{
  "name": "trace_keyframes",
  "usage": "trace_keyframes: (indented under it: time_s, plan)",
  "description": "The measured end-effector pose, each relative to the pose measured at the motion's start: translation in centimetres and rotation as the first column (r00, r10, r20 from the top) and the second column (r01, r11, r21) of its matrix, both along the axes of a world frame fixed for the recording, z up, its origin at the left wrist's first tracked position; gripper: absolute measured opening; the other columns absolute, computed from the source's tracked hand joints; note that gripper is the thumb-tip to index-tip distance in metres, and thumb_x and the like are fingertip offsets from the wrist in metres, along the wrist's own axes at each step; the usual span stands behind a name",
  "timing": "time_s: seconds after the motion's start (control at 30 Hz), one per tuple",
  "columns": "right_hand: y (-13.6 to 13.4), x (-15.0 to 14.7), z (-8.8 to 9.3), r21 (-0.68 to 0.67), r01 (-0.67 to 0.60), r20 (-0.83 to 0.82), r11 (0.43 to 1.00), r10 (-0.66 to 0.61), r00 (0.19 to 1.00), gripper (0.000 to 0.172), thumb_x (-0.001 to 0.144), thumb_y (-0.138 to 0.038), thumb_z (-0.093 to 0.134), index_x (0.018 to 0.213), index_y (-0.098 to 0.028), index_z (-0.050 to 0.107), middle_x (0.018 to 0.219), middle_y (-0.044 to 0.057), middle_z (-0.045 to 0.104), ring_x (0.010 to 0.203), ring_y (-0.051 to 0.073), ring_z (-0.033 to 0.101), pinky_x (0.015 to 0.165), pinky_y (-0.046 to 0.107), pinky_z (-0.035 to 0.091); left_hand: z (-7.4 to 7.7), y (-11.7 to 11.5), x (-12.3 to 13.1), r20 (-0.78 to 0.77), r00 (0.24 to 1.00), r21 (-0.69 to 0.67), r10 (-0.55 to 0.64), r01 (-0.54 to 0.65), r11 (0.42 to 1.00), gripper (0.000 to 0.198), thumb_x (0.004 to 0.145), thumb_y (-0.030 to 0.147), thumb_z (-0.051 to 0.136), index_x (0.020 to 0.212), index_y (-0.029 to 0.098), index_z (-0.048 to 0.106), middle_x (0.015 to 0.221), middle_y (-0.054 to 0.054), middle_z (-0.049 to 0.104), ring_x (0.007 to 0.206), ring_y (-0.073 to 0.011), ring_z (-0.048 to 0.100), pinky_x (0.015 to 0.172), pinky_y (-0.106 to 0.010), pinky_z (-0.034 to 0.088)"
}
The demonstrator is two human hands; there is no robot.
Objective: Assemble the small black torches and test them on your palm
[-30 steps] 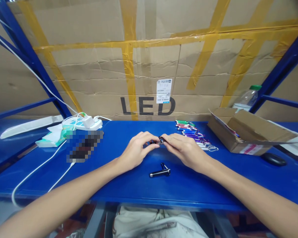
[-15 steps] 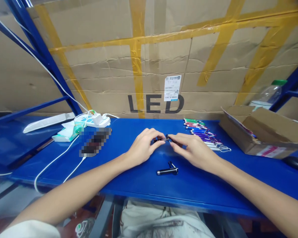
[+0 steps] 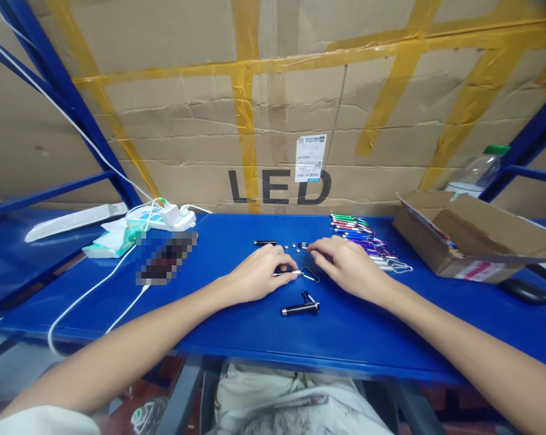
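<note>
Between hands, clip part pinched, right fingers open, black torch nearer.

Blurred and out of reach of the eye

A pixelated patch at nine o'clock; tiny parts at twelve too small to identify.

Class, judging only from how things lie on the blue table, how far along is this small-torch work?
Looks done: a row of coloured torches lies by the cardboard box. In hand: the left hand rests on a small torch piece with a wire clip; the right hand reaches toward tiny loose parts. Left: a black tube and a black torch body lie untouched.
</note>
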State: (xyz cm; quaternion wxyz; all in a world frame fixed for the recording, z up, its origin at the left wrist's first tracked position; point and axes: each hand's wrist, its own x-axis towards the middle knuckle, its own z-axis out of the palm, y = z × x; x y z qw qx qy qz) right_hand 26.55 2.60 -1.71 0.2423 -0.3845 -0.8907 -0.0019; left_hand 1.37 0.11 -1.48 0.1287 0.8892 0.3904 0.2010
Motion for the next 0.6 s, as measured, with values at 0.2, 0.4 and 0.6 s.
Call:
trace_keyframes:
  time_s: [0.2, 0.4, 0.6]
  plan:
    - [0.2, 0.2, -1.0, 0.019, -0.038, 0.148, 0.999, 0.035, 0.988, 0.044, 0.111, -0.021, 0.044, 0.150, -0.025, 0.063, 0.111, 0.014, 0.069, 0.094, 0.029, 0.056, 0.082, 0.041, 0.044, 0.2, 0.6, -0.1, 0.038, 0.999, 0.062, 0.038, -0.040, 0.997, 0.026, 0.109, 0.037, 0.057, 0.105, 0.022, 0.078, 0.102, -0.006, 0.074, 0.099, -0.0239, 0.063, 0.096, -0.038, 0.048]
    - [0.0, 0.0, -1.3, 0.029, -0.028, 0.224, 0.999, 0.021, 0.974, 0.041, 0.114, -0.023, 0.039, 0.147, -0.028, 0.064, 0.122, 0.014, 0.067, 0.100, 0.030, 0.053, 0.083, 0.042, 0.037, -0.6, 2.2, -1.4, -0.063, 0.947, 0.321, 0.314, -0.278, 0.905, 0.038, 0.110, 0.022, 0.047, 0.142, 0.016, 0.065, 0.139, -0.016, 0.065, 0.121, -0.0326, 0.053, 0.100, -0.047, 0.046]
    - [0.4, 0.4, -1.0, 0.009, -0.032, 0.192, 0.999, 0.030, 0.981, 0.032, 0.113, -0.018, 0.042, 0.127, -0.023, 0.071, 0.117, 0.013, 0.070, 0.102, 0.029, 0.059, 0.085, 0.042, 0.034, -1.6, 2.8, -2.2, -0.255, 0.897, 0.346, 0.361, -0.264, 0.900, 0.040, 0.107, 0.015, 0.046, 0.141, 0.013, 0.067, 0.129, -0.019, 0.068, 0.116, -0.0353, 0.054, 0.092, -0.046, 0.044]
